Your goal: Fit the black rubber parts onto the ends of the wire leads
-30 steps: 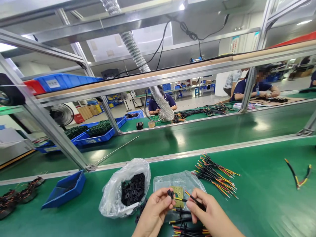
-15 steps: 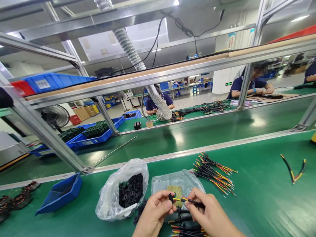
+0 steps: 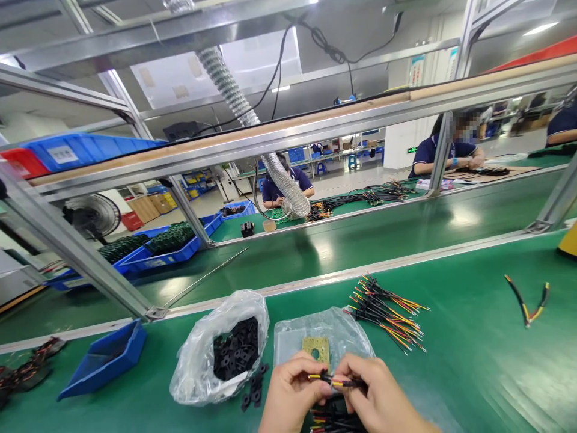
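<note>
Between both hands is a short black-sheathed cable (image 3: 346, 383) with red and yellow wires bared. My left hand (image 3: 291, 391) is closed, thumb and fingertips pinching a small black part around the wires; the wire ends stick out on its left side. My right hand (image 3: 378, 391) grips the sheathed length of that cable, close beside the left fingertips. Behind the fingers lies a yellowish board with a round hole (image 3: 315, 346) on a clear plastic bag (image 3: 288, 334). Under the hands is a bundle of similar cables (image 3: 331, 415), partly hidden.
A plastic bag (image 3: 189, 367) of small black parts (image 3: 238, 349) stands left, with several loose parts (image 3: 256, 388) beside it. A pile of cables (image 3: 387, 313) lies behind, a blue bin (image 3: 106, 361) far left, a bent cable (image 3: 527, 307) right. Co-workers sit beyond the frame.
The small black part now sits around the wires, their ends showing to its left; before, they met it from the right. My hands are closer together. The view has shifted slightly.
</note>
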The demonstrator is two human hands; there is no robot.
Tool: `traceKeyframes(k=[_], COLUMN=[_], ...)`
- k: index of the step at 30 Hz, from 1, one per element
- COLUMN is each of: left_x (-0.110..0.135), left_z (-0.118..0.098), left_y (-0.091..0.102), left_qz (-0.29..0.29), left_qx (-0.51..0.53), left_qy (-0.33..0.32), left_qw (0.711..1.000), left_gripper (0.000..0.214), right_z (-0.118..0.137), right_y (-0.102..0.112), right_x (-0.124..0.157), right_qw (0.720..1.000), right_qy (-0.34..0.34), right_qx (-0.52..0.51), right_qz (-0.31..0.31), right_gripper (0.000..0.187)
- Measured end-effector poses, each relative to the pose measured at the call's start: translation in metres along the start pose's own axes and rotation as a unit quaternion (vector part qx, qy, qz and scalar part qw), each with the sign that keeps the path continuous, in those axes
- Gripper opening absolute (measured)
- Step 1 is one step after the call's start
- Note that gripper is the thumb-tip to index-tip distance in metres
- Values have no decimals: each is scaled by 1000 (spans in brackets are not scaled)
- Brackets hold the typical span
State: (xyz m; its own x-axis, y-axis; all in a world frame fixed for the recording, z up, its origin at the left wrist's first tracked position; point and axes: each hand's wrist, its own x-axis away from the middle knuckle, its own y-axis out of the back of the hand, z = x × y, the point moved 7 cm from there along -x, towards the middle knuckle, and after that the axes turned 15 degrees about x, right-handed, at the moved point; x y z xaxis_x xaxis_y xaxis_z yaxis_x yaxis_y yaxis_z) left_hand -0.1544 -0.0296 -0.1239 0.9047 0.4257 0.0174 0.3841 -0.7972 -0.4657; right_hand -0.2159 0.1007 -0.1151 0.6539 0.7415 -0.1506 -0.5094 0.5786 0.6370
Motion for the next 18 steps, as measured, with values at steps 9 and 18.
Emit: traceKeyframes(k=[9, 18], left_x=[2, 0], left_z=[13, 10], left_y=[-4, -2], left_qz=[-4, -5], left_qx=[-11, 49], left_qy=[13, -20], left_qw=[1000, 999], left_gripper=[27, 24], right_z=[-2, 0], right_y=[-11, -4], right_x=[-3, -5], right_qw=[991, 997], right_qy=[-48, -23], right_qx=[-100, -67], right_qz=[73, 39], right_gripper=[40, 41])
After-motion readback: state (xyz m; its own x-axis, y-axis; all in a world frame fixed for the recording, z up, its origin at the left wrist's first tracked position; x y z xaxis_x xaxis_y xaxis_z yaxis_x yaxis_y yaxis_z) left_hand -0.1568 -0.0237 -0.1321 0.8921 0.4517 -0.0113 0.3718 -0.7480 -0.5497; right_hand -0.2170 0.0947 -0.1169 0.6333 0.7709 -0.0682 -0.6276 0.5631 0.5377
